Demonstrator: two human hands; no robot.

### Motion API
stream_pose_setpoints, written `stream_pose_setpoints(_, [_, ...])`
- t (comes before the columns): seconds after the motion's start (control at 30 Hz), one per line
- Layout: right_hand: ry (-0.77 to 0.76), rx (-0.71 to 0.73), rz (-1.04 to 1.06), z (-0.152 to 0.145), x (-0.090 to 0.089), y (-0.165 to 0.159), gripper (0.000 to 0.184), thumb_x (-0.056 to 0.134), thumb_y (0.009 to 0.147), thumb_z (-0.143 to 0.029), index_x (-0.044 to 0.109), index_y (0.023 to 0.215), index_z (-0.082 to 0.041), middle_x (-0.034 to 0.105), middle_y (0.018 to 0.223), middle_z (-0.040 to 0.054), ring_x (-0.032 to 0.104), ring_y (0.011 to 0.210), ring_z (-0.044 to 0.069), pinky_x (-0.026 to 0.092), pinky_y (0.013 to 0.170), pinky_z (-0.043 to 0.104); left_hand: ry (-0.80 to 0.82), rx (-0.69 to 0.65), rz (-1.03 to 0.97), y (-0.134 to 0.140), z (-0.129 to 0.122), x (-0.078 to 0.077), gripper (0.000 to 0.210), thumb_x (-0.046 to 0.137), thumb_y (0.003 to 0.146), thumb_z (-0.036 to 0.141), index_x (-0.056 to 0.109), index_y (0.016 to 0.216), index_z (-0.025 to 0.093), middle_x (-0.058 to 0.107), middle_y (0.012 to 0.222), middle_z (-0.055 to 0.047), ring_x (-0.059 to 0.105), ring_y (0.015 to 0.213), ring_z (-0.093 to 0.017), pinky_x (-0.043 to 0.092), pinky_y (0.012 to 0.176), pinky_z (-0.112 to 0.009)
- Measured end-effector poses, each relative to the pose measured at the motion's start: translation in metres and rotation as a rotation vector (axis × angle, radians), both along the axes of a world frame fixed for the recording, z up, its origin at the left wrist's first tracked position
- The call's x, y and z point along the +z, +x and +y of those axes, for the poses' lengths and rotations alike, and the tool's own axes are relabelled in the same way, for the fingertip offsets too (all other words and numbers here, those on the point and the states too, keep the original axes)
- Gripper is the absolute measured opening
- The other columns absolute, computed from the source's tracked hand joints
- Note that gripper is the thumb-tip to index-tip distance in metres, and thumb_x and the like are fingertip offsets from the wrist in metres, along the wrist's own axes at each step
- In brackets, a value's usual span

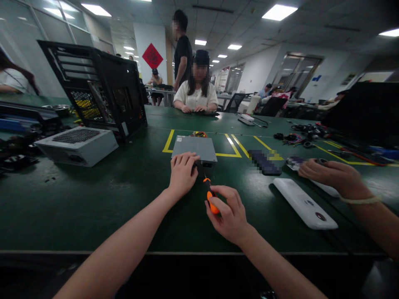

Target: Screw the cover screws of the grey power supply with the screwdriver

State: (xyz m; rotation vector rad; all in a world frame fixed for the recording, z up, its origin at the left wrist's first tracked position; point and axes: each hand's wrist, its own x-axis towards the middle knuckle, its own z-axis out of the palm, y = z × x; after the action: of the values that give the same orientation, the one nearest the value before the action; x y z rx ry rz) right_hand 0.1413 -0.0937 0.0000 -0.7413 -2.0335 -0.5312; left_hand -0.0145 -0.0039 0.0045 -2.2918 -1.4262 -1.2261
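Observation:
A grey metal power supply unit lies flat on the green table, with coloured wires at its far side. Over its near left edge rests my left hand, the fingers on the top face, gripping the box. My right hand is closed around an orange and black screwdriver. The screwdriver's thin shaft points away from me at the near face of the unit, close to the black socket there. Whether its tip touches a screw is too small to tell.
A second power supply and a black computer case stand left. On the right are a dark phone, a white oblong device, a co-worker's hand and cables. A person sits opposite.

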Motion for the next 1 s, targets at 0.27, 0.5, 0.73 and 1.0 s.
stream_pose_setpoints(0.27, [0.054, -0.056, -0.043, 0.0032, 0.0048, -0.0013, 0.026, 0.058, 0.073, -0.009, 0.051, 0.096, -0.021, 0.046, 0.11, 0.0112, 0.05, 0.103, 0.024, 0.053, 0.075, 0.039, 0.001, -0.006, -0.008, 0.0005, 0.0002, -0.0003, 0.032, 0.05, 0.077, 0.015, 0.053, 0.107, 0.025, 0.056, 0.117, -0.003, 0.044, 0.113, -0.021, 0.028, 0.097, -0.04])
stream_pose_setpoints(0.5, [0.032, 0.004, -0.027, 0.0042, 0.0035, -0.0004, 0.038, 0.05, 0.073, -0.001, 0.045, 0.107, -0.017, 0.043, 0.119, 0.0151, 0.046, 0.114, 0.025, 0.052, 0.082, 0.041, 0.001, -0.009, -0.002, 0.0001, 0.0001, -0.0006, 0.031, 0.049, 0.078, 0.015, 0.053, 0.108, 0.025, 0.055, 0.118, -0.003, 0.044, 0.114, -0.021, 0.028, 0.097, -0.039])
stream_pose_setpoints(0.73, [0.063, -0.003, -0.026, 0.0084, 0.0035, 0.0023, 0.039, 0.05, 0.073, -0.001, 0.047, 0.106, -0.021, 0.044, 0.119, 0.0124, 0.048, 0.111, 0.024, 0.053, 0.08, 0.04, 0.001, -0.004, -0.003, 0.0003, 0.0012, -0.0014, 0.032, 0.051, 0.077, 0.015, 0.052, 0.108, 0.025, 0.056, 0.117, -0.002, 0.044, 0.113, -0.02, 0.029, 0.097, -0.039])
stream_pose_setpoints(1.0, [0.077, -0.004, -0.03, 0.0075, 0.0062, 0.0035, 0.034, 0.053, 0.073, -0.003, 0.051, 0.102, -0.021, 0.047, 0.119, 0.012, 0.049, 0.109, 0.024, 0.053, 0.078, 0.039, -0.006, -0.002, 0.0, 0.0004, 0.0011, -0.0011, 0.032, 0.051, 0.077, 0.016, 0.053, 0.108, 0.025, 0.056, 0.118, -0.003, 0.044, 0.114, -0.021, 0.029, 0.097, -0.04])
